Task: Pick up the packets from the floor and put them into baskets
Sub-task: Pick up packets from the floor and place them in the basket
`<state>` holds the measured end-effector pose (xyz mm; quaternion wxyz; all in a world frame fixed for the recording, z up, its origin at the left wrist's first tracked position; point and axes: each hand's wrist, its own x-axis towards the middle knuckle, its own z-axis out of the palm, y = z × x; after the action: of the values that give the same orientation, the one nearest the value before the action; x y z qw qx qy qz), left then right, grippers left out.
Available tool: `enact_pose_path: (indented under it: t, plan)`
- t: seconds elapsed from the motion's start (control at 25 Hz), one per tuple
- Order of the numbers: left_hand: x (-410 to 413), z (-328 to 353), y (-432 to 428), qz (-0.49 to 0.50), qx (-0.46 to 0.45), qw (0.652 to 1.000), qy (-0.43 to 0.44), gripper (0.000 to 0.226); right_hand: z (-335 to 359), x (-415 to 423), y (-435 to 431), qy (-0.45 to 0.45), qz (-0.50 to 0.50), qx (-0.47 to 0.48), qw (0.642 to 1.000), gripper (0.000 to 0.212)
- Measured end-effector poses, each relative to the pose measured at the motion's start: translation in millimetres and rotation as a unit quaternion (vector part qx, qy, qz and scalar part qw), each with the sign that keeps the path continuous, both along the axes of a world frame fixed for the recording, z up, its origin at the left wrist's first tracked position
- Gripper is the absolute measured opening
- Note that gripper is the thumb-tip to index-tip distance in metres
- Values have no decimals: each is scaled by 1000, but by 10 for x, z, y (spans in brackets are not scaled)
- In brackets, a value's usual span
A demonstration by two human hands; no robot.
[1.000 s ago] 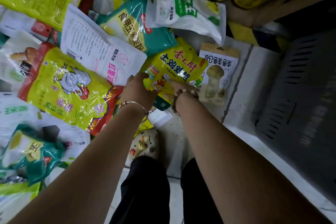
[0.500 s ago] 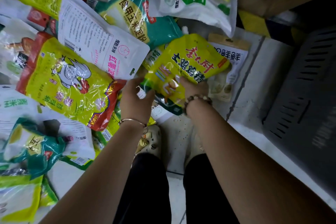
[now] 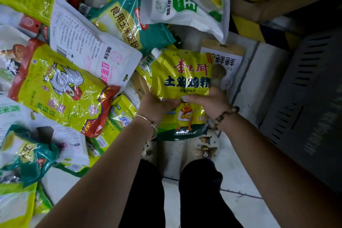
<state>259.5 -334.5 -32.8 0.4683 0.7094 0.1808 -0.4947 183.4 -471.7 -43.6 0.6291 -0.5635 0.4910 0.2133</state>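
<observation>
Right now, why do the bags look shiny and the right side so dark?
Head view: light glints off the yellow pouch and the chicken bag; the grey basket at right sits in shadow and blur; the wide lens bends edges.

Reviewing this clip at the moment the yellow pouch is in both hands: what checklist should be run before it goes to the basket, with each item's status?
1. Grip: left hand and right hand both hold the yellow pouch by its lower half: ok.
2. Lift: pouch raised off the packets on the floor: ok.
3. Seal: white spout cap sits on the top corner; tightness: cannot tell.
4. Target: dark basket in view at the right: ok.
5. Room inside the basket: cannot tell, only its slotted wall shows.
</observation>
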Motion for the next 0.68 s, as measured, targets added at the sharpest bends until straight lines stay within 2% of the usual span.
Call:
enact_pose_path:
  t: [0.08, 0.12, 0.2, 0.24, 0.28, 0.36, 0.44, 0.56, 0.64, 0.68]
  plan:
    - [-24, -5, 10, 34, -4, 999, 3, 18, -18, 31, -104, -3, -8, -48, 999, 31]
    - [-20, -11, 28, 49, -6, 999, 3, 17, -54, 44, -181, 10, -35, -103, 994, 28]
    - [7, -50, 59, 79, -7, 997, 2, 15, -218, 23, -394, 73, -105, -239, 963, 41]
    - [26, -69, 64, 90, -2, 996, 0, 14, -331, 3, -482, 106, -149, -264, 947, 52]
    - [44, -97, 67, 95, 8, 995, -5, 14, -446, -9, -539, 133, -183, -250, 942, 67]
    - [66, -157, 56, 87, 23, 996, -19, 14, -679, -11, -558, 185, -147, -191, 953, 98]
    - [83, -208, 57, 67, 29, 997, -32, 12, -829, -7, -562, 215, -97, -177, 956, 106]
    - [89, -236, 76, 44, 47, 997, -46, 17, -882, -16, -635, 216, -108, -145, 960, 88]
    - [87, -185, 91, 34, 50, 996, -59, 20, -807, -68, -646, 222, -85, -168, 957, 76]
    - [89, -146, 91, 35, 46, 996, -61, 22, -750, -100, -623, 203, -107, -170, 958, 69]
